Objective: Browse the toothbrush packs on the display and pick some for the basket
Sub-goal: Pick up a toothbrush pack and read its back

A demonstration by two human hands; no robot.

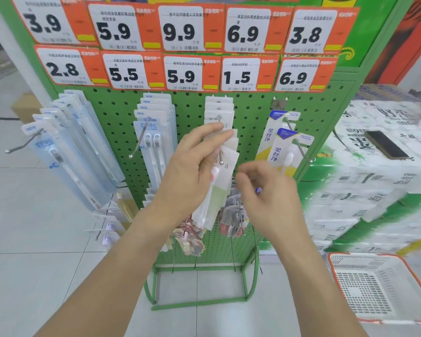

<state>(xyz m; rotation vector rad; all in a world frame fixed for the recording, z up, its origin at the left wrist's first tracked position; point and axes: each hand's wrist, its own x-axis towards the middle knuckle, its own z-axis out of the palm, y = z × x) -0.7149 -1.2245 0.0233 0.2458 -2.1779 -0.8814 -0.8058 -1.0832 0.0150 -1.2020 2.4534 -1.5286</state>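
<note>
Toothbrush packs hang in rows on the hooks of a green pegboard display [192, 110]. My left hand [192, 166] is raised to the middle hook, its fingers over the white packs [219, 110] there and its thumb behind the front white-and-green pack [216, 190], which hangs by the hook's tip. My right hand [270, 193] hovers just right of that pack, blurred, fingers loosely curled and holding nothing. The white basket with an orange rim [365, 288] sits on the floor at the lower right, with nothing in it.
Blue packs [68, 152] hang on the left hook, twin-brush packs [153, 142] beside them, yellow and blue packs [284, 144] on the right. Orange price tags [185, 71] line the top. Stacked tissue packs [374, 181] with a dark phone [387, 144] stand at right.
</note>
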